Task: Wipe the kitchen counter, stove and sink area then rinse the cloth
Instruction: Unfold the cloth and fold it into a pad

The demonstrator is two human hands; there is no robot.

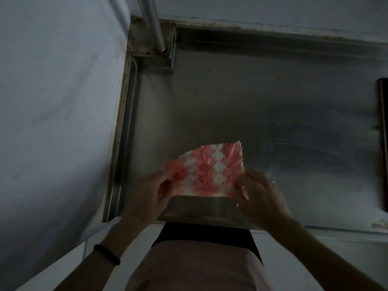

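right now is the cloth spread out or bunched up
Spread out: the checked cloth is stretched as a flat sheet between the left hand and right hand, each gripping one side.

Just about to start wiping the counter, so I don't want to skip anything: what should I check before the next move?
1. Grip: ok, left hand and right hand each pinch a side of the cloth.
2. Cloth spread out: ok.
3. Cloth down on the counter: not ok, it looks held up at the front edge.
4. Cloth damp: cannot tell.
5. Right edge: cannot tell what the dark object is.
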